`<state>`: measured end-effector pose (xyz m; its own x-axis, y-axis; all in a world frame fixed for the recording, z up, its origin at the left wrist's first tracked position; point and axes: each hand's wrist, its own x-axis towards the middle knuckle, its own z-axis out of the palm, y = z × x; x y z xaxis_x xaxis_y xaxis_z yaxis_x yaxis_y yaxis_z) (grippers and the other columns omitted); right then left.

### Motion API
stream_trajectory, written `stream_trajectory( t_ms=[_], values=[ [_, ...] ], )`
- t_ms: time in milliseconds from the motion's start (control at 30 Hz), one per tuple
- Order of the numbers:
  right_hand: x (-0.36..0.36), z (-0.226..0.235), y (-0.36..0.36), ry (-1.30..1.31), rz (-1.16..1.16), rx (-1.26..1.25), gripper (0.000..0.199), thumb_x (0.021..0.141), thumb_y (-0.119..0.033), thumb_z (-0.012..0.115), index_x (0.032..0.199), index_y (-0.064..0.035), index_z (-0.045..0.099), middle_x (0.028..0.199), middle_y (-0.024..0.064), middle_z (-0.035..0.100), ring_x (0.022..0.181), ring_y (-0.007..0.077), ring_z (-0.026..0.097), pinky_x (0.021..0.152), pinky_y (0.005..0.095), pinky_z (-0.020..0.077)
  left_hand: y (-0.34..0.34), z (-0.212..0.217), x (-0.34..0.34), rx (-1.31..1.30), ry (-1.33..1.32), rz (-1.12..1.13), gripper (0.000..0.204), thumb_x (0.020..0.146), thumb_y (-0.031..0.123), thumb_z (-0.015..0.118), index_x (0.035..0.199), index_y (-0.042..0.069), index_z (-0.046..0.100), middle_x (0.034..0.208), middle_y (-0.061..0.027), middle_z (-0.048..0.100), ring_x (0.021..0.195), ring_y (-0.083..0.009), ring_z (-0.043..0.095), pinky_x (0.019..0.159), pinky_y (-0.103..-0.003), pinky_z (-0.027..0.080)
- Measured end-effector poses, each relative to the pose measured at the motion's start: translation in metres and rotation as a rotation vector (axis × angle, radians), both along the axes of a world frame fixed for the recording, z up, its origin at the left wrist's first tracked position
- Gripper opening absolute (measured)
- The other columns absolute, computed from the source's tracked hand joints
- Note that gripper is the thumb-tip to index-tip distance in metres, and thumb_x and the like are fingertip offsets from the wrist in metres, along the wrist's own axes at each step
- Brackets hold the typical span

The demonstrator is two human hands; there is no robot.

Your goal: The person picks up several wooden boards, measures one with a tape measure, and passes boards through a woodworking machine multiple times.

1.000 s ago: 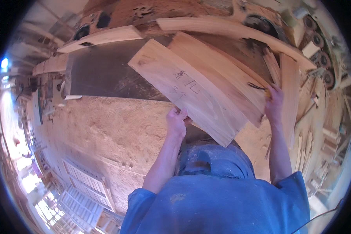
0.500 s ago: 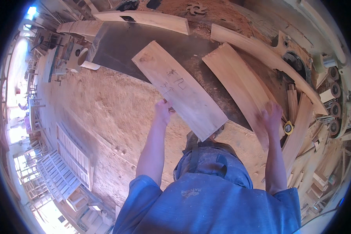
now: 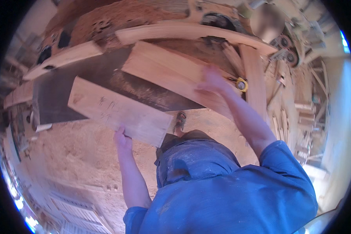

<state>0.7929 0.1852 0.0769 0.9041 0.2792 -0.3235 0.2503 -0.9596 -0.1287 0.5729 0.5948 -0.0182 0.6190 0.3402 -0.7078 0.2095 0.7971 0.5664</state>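
Observation:
My left hand [image 3: 123, 137] grips the near edge of a pale wooden board [image 3: 117, 111] that bears dark handwritten marks. The board slants across the front of the dark tabletop [image 3: 58, 107], and its near right end juts out toward my body. My right hand [image 3: 214, 80] is over the right part of a second, wider board [image 3: 163, 70], which also lies aslant on the tabletop. Motion smears the right fingers, so their grip and whether they touch the board are unclear. A yellow tape measure [image 3: 242, 84] lies just to the right of that hand.
A long curved-looking plank [image 3: 171, 32] runs along the back, with a shorter plank [image 3: 66, 58] at the far left. Reddish sawdust [image 3: 117, 17] is heaped behind them. More timber [image 3: 255, 78] lies at the right. Below is a dusty floor [image 3: 74, 156].
My view has swung to the right, so the boards appear further left and flatter. My left hand keeps hold of the marked board. The right hand has shifted over the second board.

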Motion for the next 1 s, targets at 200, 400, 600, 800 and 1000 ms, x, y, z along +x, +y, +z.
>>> stream_trajectory(
  t_ms=[200,400,600,800,1000],
  values=[
    [-0.047,0.011,0.045,-0.205,-0.107,0.041,0.113,0.058,-0.043,0.08,0.149,-0.0045,0.026,0.123,0.0266,0.05,0.12,0.0466,0.044,0.104,0.0603,0.0321,-0.008,0.008,0.003,-0.005,0.091,-0.026,0.042,0.095,0.007,0.054,0.135,-0.002,0.046,0.126,-0.014,0.058,0.12,-0.0271,0.054,0.105,-0.043,0.042],
    [-0.044,0.007,0.037,0.043,-0.303,0.192,0.05,0.068,-0.029,0.069,0.11,-0.0019,0.063,0.108,0.0224,0.061,0.105,0.0363,0.057,0.088,0.0472,0.0468,-0.071,0.069,0.028,0.851,0.257,0.026,0.051,0.092,0.01,0.058,0.137,-0.005,0.038,0.14,-0.02,0.039,0.118,-0.0283,0.051,0.098,-0.04,0.048],
    [-0.089,0.008,0.048,-0.062,-0.511,0.668,0.033,0.072,-0.032,0.07,0.085,-0.0019,0.066,0.087,0.0209,0.065,0.086,0.0394,0.062,0.08,0.0485,0.0485,-0.122,0.113,0.061,1.085,0.121,-0.083,0.059,0.09,0.005,0.059,0.141,-0.004,0.03,0.144,-0.022,0.031,0.126,-0.0333,0.044,0.105,-0.041,0.045],
    [-0.114,0.075,-0.05,-0.253,-0.667,0.675,0.029,0.073,-0.027,0.076,0.08,-0.0033,0.061,0.074,0.0135,0.059,0.068,0.0228,0.055,0.065,0.0366,0.0472,-0.141,0.09,0.083,1.493,-0.104,-0.649,0.063,0.084,0.007,0.066,0.14,-0.004,0.037,0.143,-0.0215,0.038,0.13,-0.0339,0.041,0.111,-0.044,0.032],
    [-0.15,0.075,-0.226,-0.474,-0.906,0.493,0.03,0.073,-0.025,0.079,0.078,0.0008,0.066,0.064,0.0059,0.059,0.059,0.0123,0.051,0.056,0.0315,0.044,-0.22,0.091,0.145,1.64,-0.616,-1.198,0.073,0.071,0.01,0.076,0.137,0.003,0.045,0.144,-0.0221,0.039,0.137,-0.0392,0.033,0.115,-0.049,0.025]
  ],
)
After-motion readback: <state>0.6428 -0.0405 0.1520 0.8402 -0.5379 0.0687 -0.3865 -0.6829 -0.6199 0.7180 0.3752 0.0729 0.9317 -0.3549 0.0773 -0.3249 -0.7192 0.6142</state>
